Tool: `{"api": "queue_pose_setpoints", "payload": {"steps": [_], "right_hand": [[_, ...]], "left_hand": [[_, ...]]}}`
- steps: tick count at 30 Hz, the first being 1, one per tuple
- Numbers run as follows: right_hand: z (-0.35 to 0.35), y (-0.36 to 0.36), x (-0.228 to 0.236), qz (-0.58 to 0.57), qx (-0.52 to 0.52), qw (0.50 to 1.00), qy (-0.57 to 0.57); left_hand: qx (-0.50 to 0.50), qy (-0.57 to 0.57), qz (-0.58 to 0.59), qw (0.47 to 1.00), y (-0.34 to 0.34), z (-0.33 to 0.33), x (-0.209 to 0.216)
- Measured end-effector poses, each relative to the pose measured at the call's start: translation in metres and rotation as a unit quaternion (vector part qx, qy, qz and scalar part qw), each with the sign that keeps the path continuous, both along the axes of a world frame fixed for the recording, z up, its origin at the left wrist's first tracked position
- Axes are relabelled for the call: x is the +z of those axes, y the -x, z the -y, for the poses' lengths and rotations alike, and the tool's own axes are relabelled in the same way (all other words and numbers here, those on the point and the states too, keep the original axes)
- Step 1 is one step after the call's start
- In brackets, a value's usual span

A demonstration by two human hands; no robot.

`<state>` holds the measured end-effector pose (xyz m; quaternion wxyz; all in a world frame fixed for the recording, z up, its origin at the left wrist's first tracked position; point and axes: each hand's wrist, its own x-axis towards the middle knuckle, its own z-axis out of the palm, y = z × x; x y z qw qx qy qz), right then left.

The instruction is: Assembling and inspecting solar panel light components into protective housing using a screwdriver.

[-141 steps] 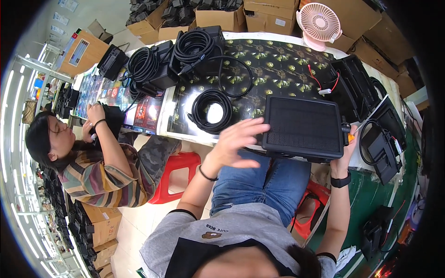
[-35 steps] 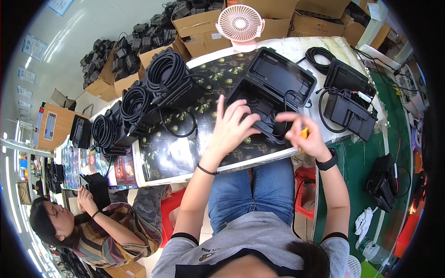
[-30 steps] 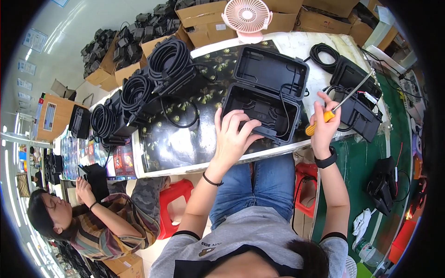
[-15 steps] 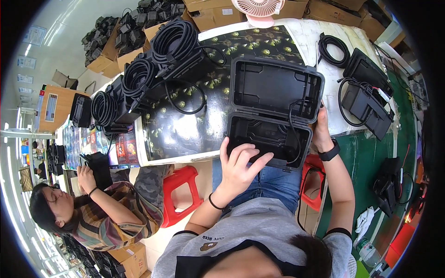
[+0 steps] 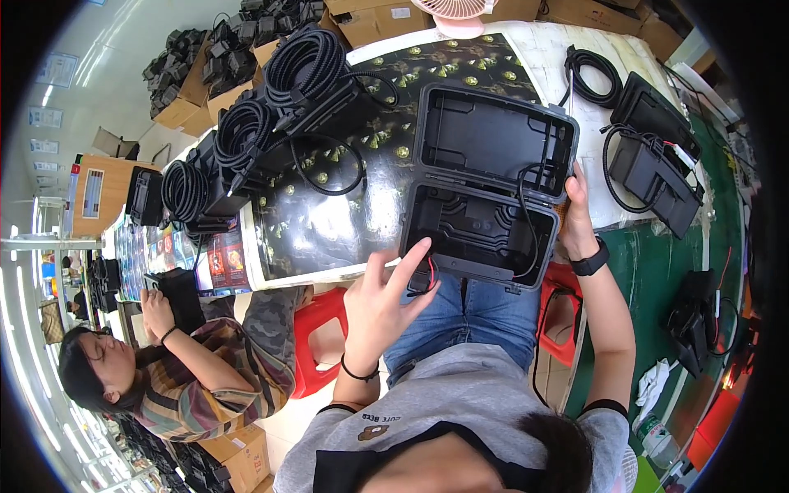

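A black plastic box [image 5: 481, 270] with a hinged lid [image 5: 497, 140] stands open at the table's front edge, over my lap. A black cable [image 5: 523, 197] runs from the lid side down into its right end; the ribbed inside shows. My right hand [image 5: 579, 218] grips the box's right side, thumb showing and the other fingers mostly hidden behind it. At the box's left front corner, my left hand [image 5: 382, 296] has a small black part with red wire [image 5: 425, 275] between its thumb and fingers. The hand covers some of that part.
Coiled black cables [image 5: 304, 70] on black boxes line the table's left side. At the right lie another cable coil [image 5: 595, 78] and an opened black box with wires [image 5: 653, 177]. A pink fan [image 5: 459, 20] stands at the back. A co-worker [image 5: 181, 361] sits at left beside a red stool [image 5: 320, 337].
My left hand has moved from over the box's inside to its left front corner, and the small wired part now shows in it. The box has shifted slightly right.
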<state>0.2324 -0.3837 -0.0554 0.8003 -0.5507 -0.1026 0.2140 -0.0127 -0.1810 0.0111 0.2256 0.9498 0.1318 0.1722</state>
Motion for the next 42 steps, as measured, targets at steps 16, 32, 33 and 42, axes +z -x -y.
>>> {"api": "queue_pose_setpoints", "payload": {"steps": [16,32,33,42], "right_hand": [[0.002,-0.001,-0.002,-0.032,-0.004,0.999,0.015],[0.002,-0.004,-0.011,-0.009,-0.001,1.0,0.027],[-0.001,-0.001,-0.009,-0.015,-0.002,1.0,0.021],[0.001,-0.004,-0.007,0.006,0.019,1.0,-0.016]], "left_hand": [[-0.053,0.42,0.114,0.899,-0.017,0.005,0.017],[-0.139,-0.053,0.028,0.988,-0.074,0.004,0.024],[-0.138,-0.009,-0.002,0.99,-0.074,0.009,0.023],[-0.252,-0.18,-0.043,0.95,-0.07,0.025,0.023]]}}
